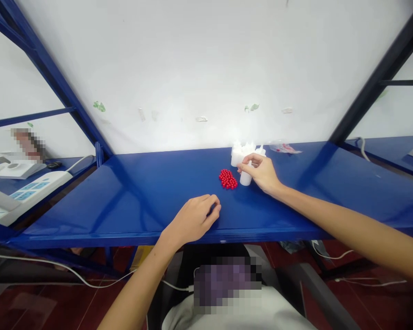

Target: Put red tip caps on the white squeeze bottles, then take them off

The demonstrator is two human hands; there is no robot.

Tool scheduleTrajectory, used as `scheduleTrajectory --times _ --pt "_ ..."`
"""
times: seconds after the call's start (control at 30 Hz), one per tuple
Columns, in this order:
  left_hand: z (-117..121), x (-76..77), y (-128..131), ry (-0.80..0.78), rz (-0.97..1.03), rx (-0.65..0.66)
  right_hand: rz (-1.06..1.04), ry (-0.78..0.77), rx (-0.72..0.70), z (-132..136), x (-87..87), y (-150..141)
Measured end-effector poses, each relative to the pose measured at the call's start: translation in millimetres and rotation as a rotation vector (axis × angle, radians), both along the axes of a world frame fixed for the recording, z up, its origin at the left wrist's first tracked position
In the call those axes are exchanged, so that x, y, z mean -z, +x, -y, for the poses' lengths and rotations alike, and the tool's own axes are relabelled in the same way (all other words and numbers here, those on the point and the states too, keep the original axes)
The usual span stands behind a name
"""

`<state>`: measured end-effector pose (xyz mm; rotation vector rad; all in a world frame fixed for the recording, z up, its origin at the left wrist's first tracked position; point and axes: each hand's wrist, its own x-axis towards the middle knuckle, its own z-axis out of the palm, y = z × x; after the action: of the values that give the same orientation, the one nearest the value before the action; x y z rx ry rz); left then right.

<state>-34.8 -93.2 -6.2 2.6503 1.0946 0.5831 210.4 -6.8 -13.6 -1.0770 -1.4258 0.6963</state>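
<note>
My right hand (259,172) grips a small white plastic bottle (245,178) near its top; the bottle stands about upright at the table surface. Just left of it lies a cluster of small round red beads (228,179). Behind my right hand several white bottles with pointed tips (239,156) stand close together, partly hidden by the hand. My left hand (200,215) rests at the front of the blue table, nearer to me than the beads. Its fingers curl inward with thumb and fingertips close together, and whatever may be between them is hidden.
The blue table (151,183) meets a white wall at the back. A clear plastic bag with red pieces (285,147) lies behind right of the bottles. Dark blue frame posts (62,87) rise at both sides. On the left stands a white power strip (37,190) with a cable.
</note>
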Motion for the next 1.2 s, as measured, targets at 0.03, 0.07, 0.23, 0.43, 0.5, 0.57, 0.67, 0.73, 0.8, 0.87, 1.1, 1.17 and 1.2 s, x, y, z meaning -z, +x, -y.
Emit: scheduleTrajectory --times 0.03,0.07,0.23,0.43,0.5,0.57,0.67,0.73,0.8,0.87,1.1,1.17,1.2 --pt "-0.7 -0.8 -0.7 -0.007 -0.003 0.002 -0.008 0.004 0.005 0.6 1.0 -0.1" --pt "-2.2 -2.1 -1.2 -0.019 -0.010 0.007 -0.025 -0.001 0.000 1.1 1.7 -0.1" --pt "-23.4 -12.7 8.4 -0.051 -0.121 0.069 -0.172 -0.123 -0.096 -0.3 2.2 -1.0" --pt "-57.6 -16.3 40.1 0.197 -0.242 0.071 -0.171 -0.281 -0.166 -8.0 4.9 -1.2" --pt "-64.3 -16.8 45.8 0.255 -0.279 0.081 -0.143 -0.289 -0.200 -9.0 5.9 0.8" --pt "-68.7 -17.1 47.8 0.286 -0.302 0.100 -0.110 -0.269 -0.230 -8.5 6.1 2.7" --pt "-72.7 -14.4 45.6 0.302 -0.327 0.107 -0.085 -0.243 -0.277 -6.7 4.3 3.7" --pt "-75.0 -10.5 42.3 0.300 -0.317 0.109 -0.099 -0.257 -0.311 -6.0 2.6 3.2" --pt "-77.3 -6.1 39.0 0.290 -0.285 0.125 -0.140 -0.296 -0.353 -6.4 1.1 2.6" --pt "-79.5 -2.8 36.9 0.276 -0.252 0.153 -0.205 -0.338 -0.389 -7.2 0.2 2.6" --pt "-79.9 -1.5 36.1 0.262 -0.218 0.164 -0.325 -0.326 -0.402 -7.7 -0.7 4.9" --pt "-78.1 -1.7 36.0 0.244 -0.203 0.169 -0.318 -0.294 -0.395 -7.5 -0.2 6.1" --pt "-77.3 -1.7 35.9 0.232 -0.192 0.173 -0.292 -0.277 -0.390 -7.3 0.1 6.9"
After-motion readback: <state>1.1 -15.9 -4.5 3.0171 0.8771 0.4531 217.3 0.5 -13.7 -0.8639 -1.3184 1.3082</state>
